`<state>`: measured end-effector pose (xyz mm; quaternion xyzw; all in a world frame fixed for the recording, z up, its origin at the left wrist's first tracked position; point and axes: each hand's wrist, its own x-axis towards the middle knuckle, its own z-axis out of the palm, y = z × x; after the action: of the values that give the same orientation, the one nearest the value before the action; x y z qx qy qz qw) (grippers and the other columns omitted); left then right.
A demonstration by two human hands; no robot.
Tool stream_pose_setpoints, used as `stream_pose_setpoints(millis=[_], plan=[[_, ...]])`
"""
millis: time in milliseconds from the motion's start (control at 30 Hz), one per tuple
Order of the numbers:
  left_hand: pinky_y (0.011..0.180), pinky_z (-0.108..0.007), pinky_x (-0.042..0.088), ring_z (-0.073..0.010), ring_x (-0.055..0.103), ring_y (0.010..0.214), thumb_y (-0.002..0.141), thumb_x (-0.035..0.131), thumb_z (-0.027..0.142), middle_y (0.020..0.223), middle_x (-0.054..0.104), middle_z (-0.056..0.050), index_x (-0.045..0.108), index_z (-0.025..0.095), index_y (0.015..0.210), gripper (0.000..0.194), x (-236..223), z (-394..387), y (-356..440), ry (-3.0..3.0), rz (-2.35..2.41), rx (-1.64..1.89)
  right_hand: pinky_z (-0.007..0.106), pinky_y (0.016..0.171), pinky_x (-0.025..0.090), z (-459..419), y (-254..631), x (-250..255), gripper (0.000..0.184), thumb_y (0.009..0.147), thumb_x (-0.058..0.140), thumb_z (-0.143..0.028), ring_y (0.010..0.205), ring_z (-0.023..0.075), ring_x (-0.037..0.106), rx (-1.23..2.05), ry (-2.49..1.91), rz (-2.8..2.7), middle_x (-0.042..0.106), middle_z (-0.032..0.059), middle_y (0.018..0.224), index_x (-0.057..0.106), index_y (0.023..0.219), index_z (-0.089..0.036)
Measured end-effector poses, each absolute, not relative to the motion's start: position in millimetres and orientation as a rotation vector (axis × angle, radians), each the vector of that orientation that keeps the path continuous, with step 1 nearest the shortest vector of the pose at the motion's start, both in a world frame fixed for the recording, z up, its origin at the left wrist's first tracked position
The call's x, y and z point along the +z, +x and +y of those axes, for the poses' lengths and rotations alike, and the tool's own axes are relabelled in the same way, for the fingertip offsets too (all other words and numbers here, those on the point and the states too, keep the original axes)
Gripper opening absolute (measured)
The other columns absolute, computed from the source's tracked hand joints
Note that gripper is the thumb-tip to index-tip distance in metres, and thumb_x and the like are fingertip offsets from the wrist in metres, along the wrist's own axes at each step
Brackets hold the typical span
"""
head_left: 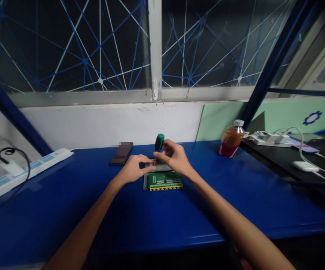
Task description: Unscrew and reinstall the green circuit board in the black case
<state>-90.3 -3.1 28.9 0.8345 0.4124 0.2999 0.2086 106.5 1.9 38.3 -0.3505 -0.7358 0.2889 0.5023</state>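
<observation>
Near the middle of the blue table, my right hand [175, 155] is closed on a screwdriver [159, 142] with a green and black handle. The screwdriver stands nearly upright, its thin shaft pointing down at a grey plate [164, 167]. From the left, my left hand [133, 168] reaches in, with thumb and fingertips drawn together close to the shaft at the plate's left side. What those fingertips pinch is too small to make out. Just in front of the plate lies a green circuit board [165, 180] with a yellow strip along its near edge.
A dark phone [121, 153] lies behind my left hand. White power strips stand at the far left [29, 172] and right [272, 139], with cables. A bottle of amber drink [232, 138] stands at the back right. Wall and window bound the table's rear.
</observation>
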Motion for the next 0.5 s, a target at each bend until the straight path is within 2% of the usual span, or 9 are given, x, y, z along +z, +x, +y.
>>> stream_pose_setpoints(millis=[167, 233, 333, 500], plan=[[0.085, -0.034, 0.046, -0.0215, 0.065, 0.091, 0.083, 0.06, 0.03, 0.096, 0.074, -0.005, 0.075, 0.023, 0.094, 0.02, 36.0, -3.6, -99.4, 2.396, 1.187, 0.775, 0.027, 0.051, 0.044, 22.5, 150.7, 38.9, 0.033, 0.078, 0.063, -0.045, 0.052, 0.0117, 0.052, 0.593, -0.93, -1.572, 0.058, -0.0001, 0.072, 0.06, 0.096, -0.017], [0.084, -0.034, 0.047, -0.0214, 0.065, 0.09, 0.083, 0.06, 0.03, 0.095, 0.074, -0.004, 0.075, 0.023, 0.092, 0.019, 38.1, -3.1, -103.8, 2.442, 1.222, 0.751, 0.029, 0.052, 0.044, 30.3, 176.2, 31.0, 0.041, 0.077, 0.064, -0.045, 0.052, 0.0129, 0.053, 0.492, -1.069, -1.567, 0.057, -0.0007, 0.067, 0.06, 0.106, -0.015], [0.083, -0.034, 0.046, -0.0219, 0.064, 0.089, 0.083, 0.059, 0.031, 0.095, 0.073, -0.005, 0.076, 0.023, 0.091, 0.02, 43.0, -1.0, -109.4, 2.511, 1.278, 0.734, 0.03, 0.058, 0.044, 37.3, 211.9, 12.7, 0.05, 0.076, 0.062, -0.041, 0.057, 0.0163, 0.057, 0.363, -1.329, -1.678, 0.063, 0.0026, 0.068, 0.059, 0.117, -0.011], [0.081, -0.034, 0.046, -0.0216, 0.064, 0.084, 0.084, 0.058, 0.032, 0.094, 0.073, -0.007, 0.075, 0.022, 0.092, 0.022, 51.6, 5.3, -114.1, 2.607, 1.256, 0.661, 0.03, 0.061, 0.042, 34.7, 238.5, -12.7, 0.051, 0.077, 0.056, -0.035, 0.064, 0.0191, 0.06, 0.234, -1.556, -1.948, 0.068, 0.0052, 0.075, 0.058, 0.122, -0.011]])
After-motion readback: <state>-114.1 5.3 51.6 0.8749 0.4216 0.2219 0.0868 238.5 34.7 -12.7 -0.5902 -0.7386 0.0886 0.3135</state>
